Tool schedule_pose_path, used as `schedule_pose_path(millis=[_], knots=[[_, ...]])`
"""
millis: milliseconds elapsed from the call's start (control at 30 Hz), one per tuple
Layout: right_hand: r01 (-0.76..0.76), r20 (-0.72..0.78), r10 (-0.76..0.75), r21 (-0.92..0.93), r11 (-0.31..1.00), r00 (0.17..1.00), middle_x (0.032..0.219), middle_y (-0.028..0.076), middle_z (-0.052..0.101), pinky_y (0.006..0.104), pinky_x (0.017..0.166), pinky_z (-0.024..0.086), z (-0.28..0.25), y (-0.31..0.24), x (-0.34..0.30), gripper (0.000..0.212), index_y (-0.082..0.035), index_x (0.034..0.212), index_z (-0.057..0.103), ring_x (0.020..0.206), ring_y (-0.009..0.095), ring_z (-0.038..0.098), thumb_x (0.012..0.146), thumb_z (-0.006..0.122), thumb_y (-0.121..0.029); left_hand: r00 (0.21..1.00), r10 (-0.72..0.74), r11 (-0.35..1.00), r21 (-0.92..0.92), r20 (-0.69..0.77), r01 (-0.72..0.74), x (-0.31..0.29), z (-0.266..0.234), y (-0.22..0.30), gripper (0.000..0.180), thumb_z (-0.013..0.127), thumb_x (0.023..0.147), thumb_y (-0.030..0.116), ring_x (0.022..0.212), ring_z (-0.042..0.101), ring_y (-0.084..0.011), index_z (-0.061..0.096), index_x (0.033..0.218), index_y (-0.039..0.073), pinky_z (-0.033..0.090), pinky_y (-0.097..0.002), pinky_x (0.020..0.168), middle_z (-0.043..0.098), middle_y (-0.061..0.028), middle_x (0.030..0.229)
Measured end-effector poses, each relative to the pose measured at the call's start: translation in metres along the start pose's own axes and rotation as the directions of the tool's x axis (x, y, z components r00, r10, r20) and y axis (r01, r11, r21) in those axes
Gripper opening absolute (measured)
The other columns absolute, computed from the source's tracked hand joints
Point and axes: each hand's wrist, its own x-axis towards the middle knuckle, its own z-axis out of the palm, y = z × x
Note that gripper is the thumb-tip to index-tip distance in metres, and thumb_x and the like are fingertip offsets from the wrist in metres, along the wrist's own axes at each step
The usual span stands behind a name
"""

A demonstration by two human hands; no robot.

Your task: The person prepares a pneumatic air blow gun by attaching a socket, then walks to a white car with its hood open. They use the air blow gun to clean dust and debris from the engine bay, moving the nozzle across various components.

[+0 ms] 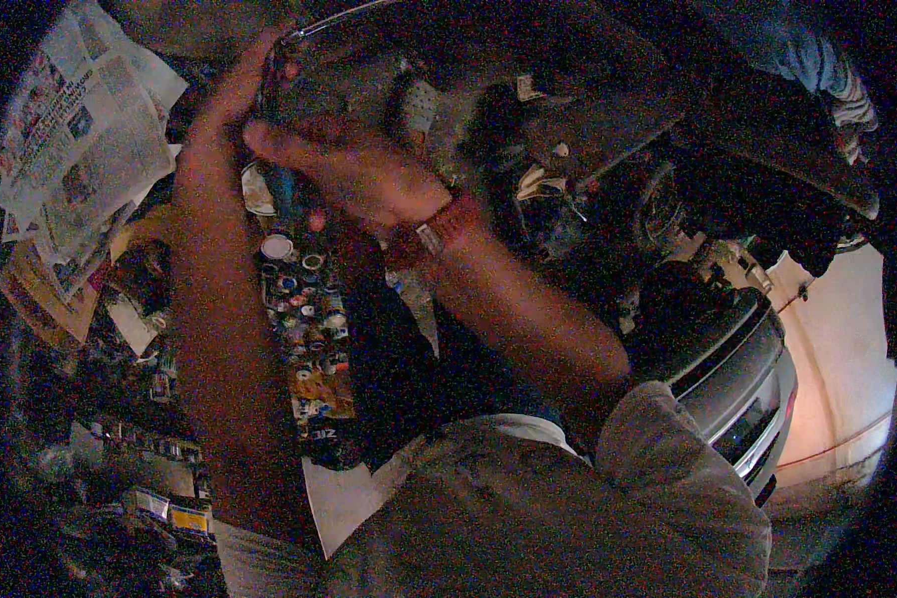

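My left hand [239, 95] reaches up at the upper left, its forearm rising from the lower edge. Its fingers curl at the end of a dark object with a thin bright edge [339, 18], too dim to name. Just below, my right hand [369, 184] stretches leftward, and a fingertip or thumb comes close to my left wrist. Darkness and blur hide its other fingers and whatever they may hold. A red band [448, 224] with a pale clasp or face circles my right wrist. Under the hands lies a narrow strip of small caps and jars [304, 304].
Newspapers [95, 149] lie at the far left. Small boxes [169, 508] sit at the lower left. A dark panel or board [608, 130] with small loose scraps fills the upper right. A car [743, 399] stands at the right, beside a lit pale surface [832, 349].
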Motion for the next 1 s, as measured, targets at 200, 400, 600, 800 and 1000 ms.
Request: schedule_pose_path(millis=[200,400,600,800,1000], knots=[[0.091,-0.064,-0.108,-0.222,0.971,0.992,0.094,0.005,0.073,0.0323,0.072,0.056,-0.002,-0.007,0.004,0.053,-0.006,0.111,0.072,0.085,0.014,0.07,0.097,0.067,-0.057,0.978,-0.192,0.973,-0.147,-0.075,0.18,-0.007,-0.021,0.0,0.051,0.067,0.097,0.048,0.09,0.063,-0.0198,0.062,0.128,0.007,0.053,-0.0335,0.081,0.067,-0.0079,0.107],[0.468,-0.523,-0.382,0.037,0.883,0.762,0.107,0.009,0.074,0.0423,0.091,0.054,-0.054,0.058,0.021,0.046,-0.009,0.123,0.068,0.103,0.022,0.069,0.1,0.065,-0.049,0.924,-0.293,0.924,-0.32,-0.247,0.207,-0.074,-0.026,-0.018,0.048,0.066,0.098,0.047,0.085,0.062,-0.0179,0.063,0.125,0.008,0.052,-0.0319,0.076,0.066,-0.0062,0.102],[0.405,-0.573,-0.432,-0.183,0.896,0.696,0.11,0.009,0.073,0.0421,0.092,0.053,-0.099,0.059,0.063,0.047,-0.008,0.124,0.067,0.106,0.022,0.067,0.1,0.064,-0.049,0.82,-0.468,0.796,-0.561,-0.328,0.23,-0.159,0.005,-0.05,0.045,0.066,0.098,0.046,0.081,0.061,-0.0161,0.064,0.123,0.008,0.051,-0.0303,0.072,0.065,-0.0044,0.097],[0.427,-0.6,-0.469,-0.223,0.876,0.648,0.113,0.009,0.071,0.042,0.094,0.052,-0.109,0.03,0.086,0.049,-0.008,0.126,0.066,0.108,0.023,0.066,0.101,0.063,-0.05,0.723,-0.658,0.556,-0.784,-0.212,0.275,-0.251,0.046,-0.074,0.042,0.065,0.098,0.044,0.076,0.06,-0.0142,0.065,0.121,0.009,0.049,-0.0287,0.067,0.064,-0.0027,0.093],[0.466,-0.631,-0.462,-0.175,0.867,0.623,0.115,0.009,0.07,0.0418,0.096,0.051,-0.123,0.021,0.09,0.05,-0.008,0.128,0.065,0.11,0.023,0.064,0.101,0.062,-0.05,0.7,-0.713,0.354,-0.878,-0.032,0.321,-0.287,0.067,-0.085,0.039,0.065,0.099,0.043,0.072,0.059,-0.0123,0.066,0.119,0.01,0.048,-0.0271,0.062,0.063,-0.001,0.088]])
